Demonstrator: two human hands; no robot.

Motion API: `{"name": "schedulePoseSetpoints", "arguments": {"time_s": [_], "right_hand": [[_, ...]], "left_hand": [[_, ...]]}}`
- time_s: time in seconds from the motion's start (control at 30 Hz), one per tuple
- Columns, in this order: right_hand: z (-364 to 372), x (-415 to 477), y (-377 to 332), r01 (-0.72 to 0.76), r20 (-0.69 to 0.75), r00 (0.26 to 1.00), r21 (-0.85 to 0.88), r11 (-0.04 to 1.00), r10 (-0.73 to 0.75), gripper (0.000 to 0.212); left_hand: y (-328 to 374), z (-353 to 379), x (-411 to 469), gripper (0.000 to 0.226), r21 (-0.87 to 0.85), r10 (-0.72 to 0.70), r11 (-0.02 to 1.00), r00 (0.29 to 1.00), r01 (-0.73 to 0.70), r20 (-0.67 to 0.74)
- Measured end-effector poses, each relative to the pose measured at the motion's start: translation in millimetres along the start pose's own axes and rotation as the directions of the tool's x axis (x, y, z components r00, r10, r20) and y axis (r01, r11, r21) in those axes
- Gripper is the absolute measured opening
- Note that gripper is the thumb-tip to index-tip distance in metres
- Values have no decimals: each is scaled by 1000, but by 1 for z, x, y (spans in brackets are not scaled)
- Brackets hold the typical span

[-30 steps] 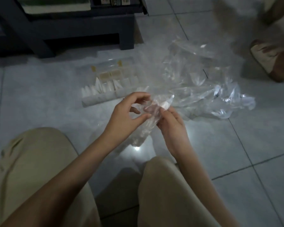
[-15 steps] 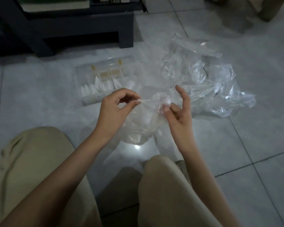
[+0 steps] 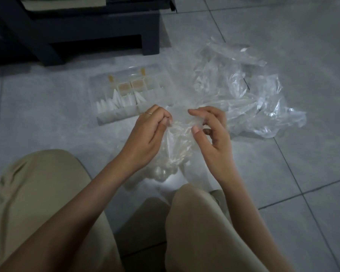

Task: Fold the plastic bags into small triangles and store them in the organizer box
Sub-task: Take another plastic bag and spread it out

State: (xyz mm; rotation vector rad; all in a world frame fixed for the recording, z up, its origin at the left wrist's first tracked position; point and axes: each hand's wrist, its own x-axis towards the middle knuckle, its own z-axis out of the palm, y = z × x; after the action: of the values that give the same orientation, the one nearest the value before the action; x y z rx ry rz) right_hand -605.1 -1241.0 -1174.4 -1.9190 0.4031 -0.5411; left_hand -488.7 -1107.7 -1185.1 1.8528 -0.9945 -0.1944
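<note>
A crumpled clear plastic bag (image 3: 174,148) hangs between my hands above the floor. My left hand (image 3: 148,134) pinches its top left edge with curled fingers. My right hand (image 3: 211,134) pinches the top right edge between thumb and forefinger. Just beyond my left hand lies the clear organizer box (image 3: 114,117), open, with several white folded triangles (image 3: 117,99) standing in its compartments. A loose pile of clear plastic bags (image 3: 241,99) is spread on the tiles to the right of the box.
A dark low piece of furniture (image 3: 98,36) stands on the floor behind the box. My knees in beige trousers (image 3: 37,203) fill the lower part of the view. Grey floor tiles (image 3: 302,173) surround everything.
My hands drew apart and spread the bag's top edge, then came closer again. The right forefinger, raised half a second ago, now curls onto the bag. The camera shifted slightly.
</note>
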Motion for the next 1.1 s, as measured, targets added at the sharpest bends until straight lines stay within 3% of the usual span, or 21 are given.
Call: {"name": "schedulePoseSetpoints", "arguments": {"time_s": [0.1,0.23,0.4,0.47,0.53,0.77,0.97,1.1], "right_hand": [[1,2,-2,6,13,1000,95,995,-7,26],[5,0,-6,-106,34,994,236,966,100,26],[6,0,-9,-169,31,985,320,932,168,30],[4,-1,-8,-190,32,981,337,922,190,22],[2,-1,-8,-201,54,979,331,922,194,6],[-1,-1,-12,-204,106,978,321,925,179,16],[3,1,-13,-167,-26,984,209,964,176,18],[5,0,-14,-124,7,992,156,980,125,13]], "left_hand": [[2,2,0,23,-23,-17,1000,1000,17,-8],[-1,5,0,25,-40,-39,998,999,39,-1],[1,4,0,27,-83,-85,993,995,80,-60],[1,1,-1,30,-104,-111,989,990,102,-88],[0,-2,-1,31,-77,-90,994,988,81,-128],[-2,-10,-1,33,19,4,1000,989,-1,-149],[6,-9,-3,55,11,-1,1000,998,1,-56],[8,-4,-2,27,-21,-41,999,996,43,79]]}}
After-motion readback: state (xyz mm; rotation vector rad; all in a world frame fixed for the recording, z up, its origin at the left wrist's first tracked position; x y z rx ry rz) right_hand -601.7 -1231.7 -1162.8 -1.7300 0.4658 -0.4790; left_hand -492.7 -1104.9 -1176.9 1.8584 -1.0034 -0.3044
